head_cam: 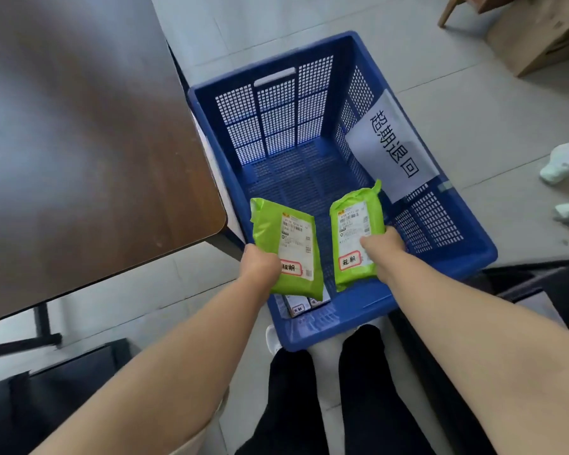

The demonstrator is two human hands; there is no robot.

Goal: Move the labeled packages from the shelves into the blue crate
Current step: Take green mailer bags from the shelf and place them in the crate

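While standing over the blue crate (312,198) (paper sign on its wall), both hands are gripping green packages above it, labels up: left hand (260,264) clamping one (286,247), right hand (380,247) clamping the other (357,234), probably lining up a drop.

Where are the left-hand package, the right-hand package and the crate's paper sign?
left-hand package (288,247): head view, on its white shipping label.
right-hand package (355,221): head view, on its white label.
paper sign (391,142): head view, middle of the sheet.
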